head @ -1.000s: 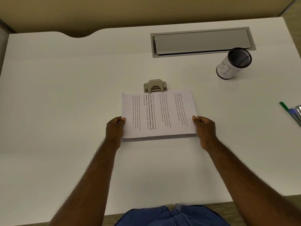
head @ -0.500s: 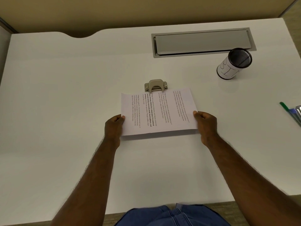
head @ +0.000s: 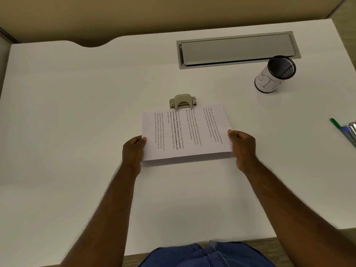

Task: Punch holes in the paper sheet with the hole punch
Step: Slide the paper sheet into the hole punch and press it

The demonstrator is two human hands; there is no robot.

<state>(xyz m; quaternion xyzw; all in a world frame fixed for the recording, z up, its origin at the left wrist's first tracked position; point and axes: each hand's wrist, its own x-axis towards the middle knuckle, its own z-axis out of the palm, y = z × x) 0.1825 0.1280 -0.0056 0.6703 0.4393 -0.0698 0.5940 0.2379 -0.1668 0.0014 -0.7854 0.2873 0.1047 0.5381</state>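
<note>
A printed paper sheet is held just above the white desk, its near edge lifted and casting a shadow. My left hand pinches its left edge and my right hand pinches its right edge, thumbs on top. The sheet's far edge reaches the beige metal hole punch, which stands on the desk behind it; the punch's front is partly covered by the paper. Whether the edge sits inside the punch slot is not visible.
A mesh pen cup wrapped in labelled paper stands at the back right. A grey cable-tray lid is set into the desk behind the punch. Pens lie at the right edge. The desk's front edge runs close to my lap.
Both hands have pushed the sheet away from me toward the hole punch; its far edge now overlaps the punch's front, and the near edge is lifted more.
</note>
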